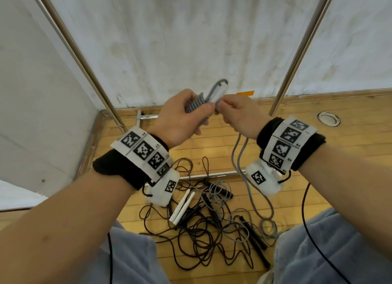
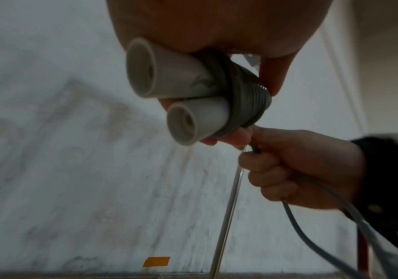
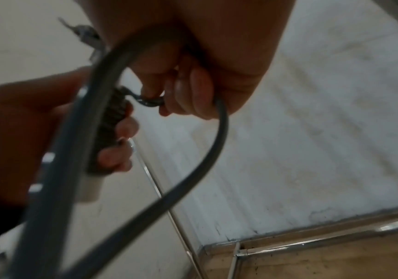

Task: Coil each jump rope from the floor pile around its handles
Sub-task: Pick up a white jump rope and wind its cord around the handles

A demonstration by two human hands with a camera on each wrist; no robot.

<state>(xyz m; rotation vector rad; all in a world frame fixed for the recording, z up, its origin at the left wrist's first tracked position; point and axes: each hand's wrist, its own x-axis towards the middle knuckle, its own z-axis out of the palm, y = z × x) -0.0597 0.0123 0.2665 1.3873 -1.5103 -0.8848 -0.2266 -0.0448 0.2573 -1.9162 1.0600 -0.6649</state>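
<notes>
My left hand [image 1: 186,112] grips a pair of white handles [image 2: 169,79] held side by side, with grey rope coils [image 1: 196,104] wound tightly around their middle. My right hand [image 1: 233,112] sits right beside it, fingers curled around the free grey rope [image 1: 239,154], which hangs down in a doubled strand to the floor. In the left wrist view the coil [image 2: 248,102] wraps both handles and the right hand [image 2: 296,166] pinches the rope just under it. The right wrist view shows the grey rope [image 3: 193,169] looping out of my fist.
On the wooden floor [image 1: 265,156] below lies a tangled pile of dark ropes [image 1: 201,237] with black handles [image 1: 220,191] and another white handle pair [image 1: 182,208]. Slanted metal poles [image 1: 80,58] frame the space against a white wall. My knees flank the pile.
</notes>
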